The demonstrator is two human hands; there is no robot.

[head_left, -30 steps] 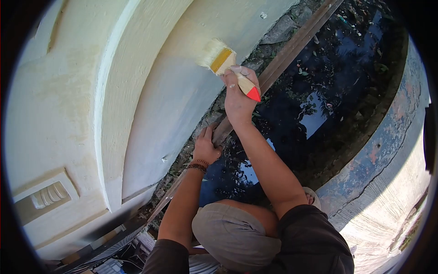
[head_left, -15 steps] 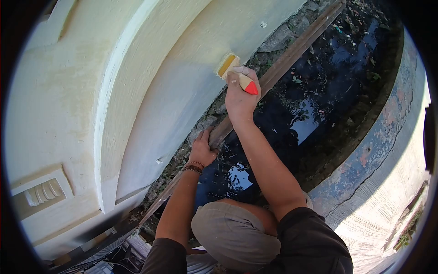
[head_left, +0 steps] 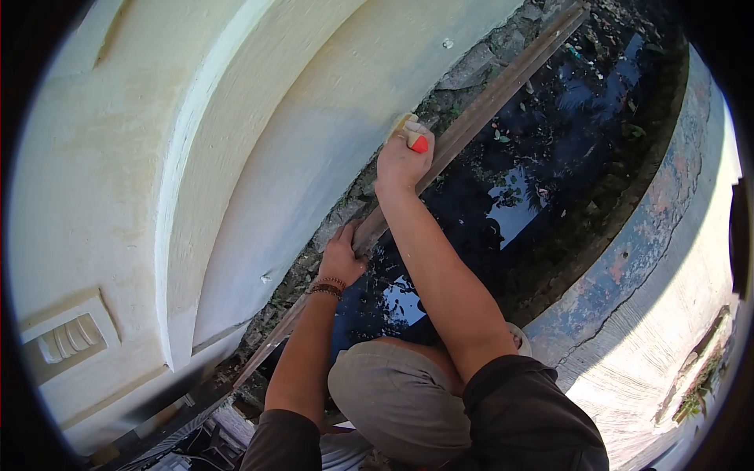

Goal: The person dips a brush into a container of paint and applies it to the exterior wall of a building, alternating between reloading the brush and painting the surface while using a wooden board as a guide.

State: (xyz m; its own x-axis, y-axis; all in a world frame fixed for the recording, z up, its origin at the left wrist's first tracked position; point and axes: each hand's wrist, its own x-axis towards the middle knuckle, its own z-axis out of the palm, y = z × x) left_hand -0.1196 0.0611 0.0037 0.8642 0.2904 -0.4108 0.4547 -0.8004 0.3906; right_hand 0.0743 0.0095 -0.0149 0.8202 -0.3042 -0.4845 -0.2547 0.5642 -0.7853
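My right hand (head_left: 403,163) is closed around a paintbrush (head_left: 419,143) with a pale handle and a red end. The brush head is at the lower edge of the cream-painted wall (head_left: 338,125), close to the rough stones; its bristles are mostly hidden by the hand and the tilt. Below it, my left hand (head_left: 342,257) grips the long wooden beam (head_left: 495,96) that runs along the wall's foot. Beaded bracelets (head_left: 326,289) circle the left wrist.
Dark water (head_left: 503,212) with floating leaves lies right of the beam. A curved, cracked concrete wall (head_left: 628,259) bounds it. Rough stones (head_left: 469,69) fill the strip between beam and painted wall. A raised arched moulding (head_left: 196,157) crosses the wall. Cluttered items (head_left: 208,443) lie at lower left.
My right hand has moved the paintbrush down to the wall's lower edge, and the brush has turned so less of its head shows. My left hand stays on the beam.
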